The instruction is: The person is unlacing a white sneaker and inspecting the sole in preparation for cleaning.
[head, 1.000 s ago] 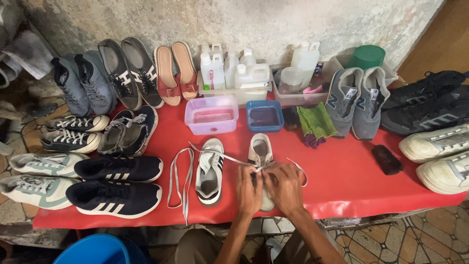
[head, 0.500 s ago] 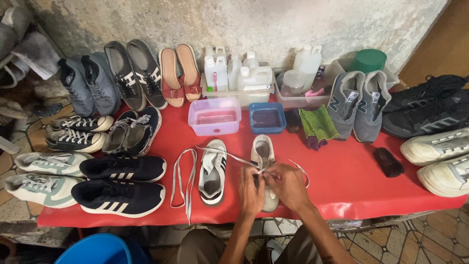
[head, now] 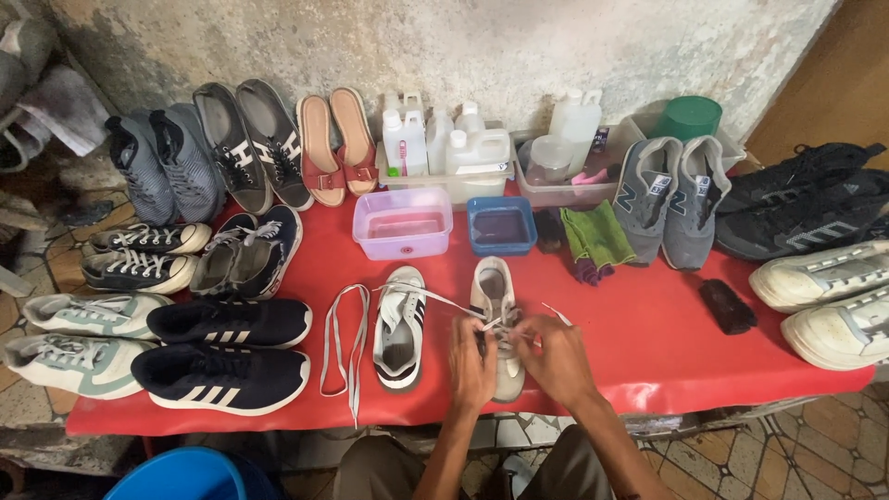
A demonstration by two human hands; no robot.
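- Left hand [head: 473, 364] and right hand [head: 557, 358] both pinch the white shoelace [head: 435, 298] over the right-hand white sneaker [head: 495, 306], fingers closed on it.
- That sneaker sits on the red table cover [head: 639, 343], just in front of the blue tub [head: 500, 225].
- Its mate, the unlaced white sneaker [head: 400, 326], lies just left; a loose lace [head: 344, 352] beside it.

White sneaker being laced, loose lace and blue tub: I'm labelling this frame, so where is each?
White sneaker [head: 494, 289], head view, on its heel opening.
Loose lace [head: 341, 347], head view, on its flat loop.
Blue tub [head: 501, 248], head view, on its near rim.
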